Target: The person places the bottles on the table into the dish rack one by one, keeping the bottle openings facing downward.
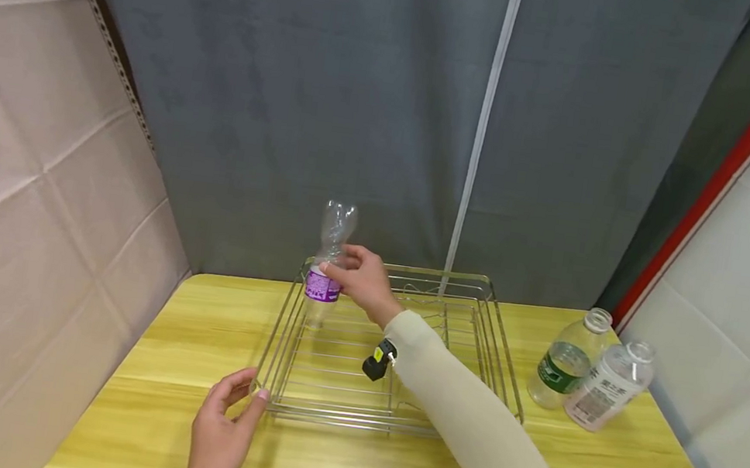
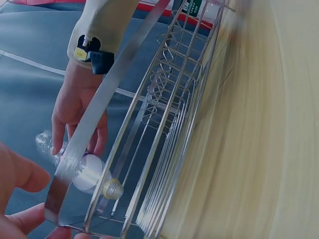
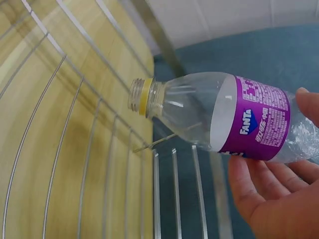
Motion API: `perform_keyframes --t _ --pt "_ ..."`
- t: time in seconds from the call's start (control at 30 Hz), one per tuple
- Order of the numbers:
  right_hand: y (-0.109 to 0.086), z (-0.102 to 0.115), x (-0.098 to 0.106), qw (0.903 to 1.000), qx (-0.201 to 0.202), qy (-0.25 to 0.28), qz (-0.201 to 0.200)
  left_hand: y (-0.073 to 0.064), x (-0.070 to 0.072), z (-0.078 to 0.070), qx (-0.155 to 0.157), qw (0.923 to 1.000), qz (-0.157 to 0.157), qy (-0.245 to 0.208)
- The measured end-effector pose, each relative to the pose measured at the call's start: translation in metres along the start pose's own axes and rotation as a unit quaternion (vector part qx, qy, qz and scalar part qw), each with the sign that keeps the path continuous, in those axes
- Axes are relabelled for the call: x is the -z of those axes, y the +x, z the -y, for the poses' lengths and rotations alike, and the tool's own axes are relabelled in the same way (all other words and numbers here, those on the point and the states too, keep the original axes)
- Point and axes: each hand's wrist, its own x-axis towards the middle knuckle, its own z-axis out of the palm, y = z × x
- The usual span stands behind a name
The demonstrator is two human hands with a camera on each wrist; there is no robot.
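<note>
A clear plastic bottle (image 1: 322, 287) with a purple Fanta label is held upside down by my right hand (image 1: 363, 283), over the far left part of a metal wire rack (image 1: 387, 424). In the right wrist view the capless neck of the bottle (image 3: 189, 107) points at the rack's wires, and the fingers and thumb grip it around the label and base. My left hand (image 1: 226, 426) holds the rack's near left corner, its thumb on the rim. From the left wrist view, the rack's flat rim band (image 2: 94, 114) runs between the fingers and thumb.
On the right of the wooden table (image 1: 194, 337) stand two clear capless bottles, one with a green label (image 1: 557, 375) and one with a white label (image 1: 601, 394). A grey curtain (image 1: 293, 99) hangs behind the table. White panels flank both sides.
</note>
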Motion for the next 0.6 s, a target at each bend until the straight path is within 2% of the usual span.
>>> perform_keyframes --t 0.13,0.27,0.5,0.6 --pt "0.007 -0.011 -0.005 0.9993 0.002 -0.037 -0.006 0.001 -0.002 0.003 0.020 0.9996 0.009 -0.017" --pt "0.013 -0.022 -0.008 0.9973 -0.001 -0.073 -0.013 0.002 -0.004 0.006 0.018 0.9994 0.002 -0.029" --pt "0.020 -0.033 -0.009 0.9963 -0.004 -0.083 -0.023 0.003 -0.009 0.009 0.016 0.9967 0.001 -0.080" --pt "0.022 -0.037 -0.010 0.9957 -0.011 -0.089 -0.023 0.003 -0.010 0.009 0.020 0.9960 0.002 -0.087"
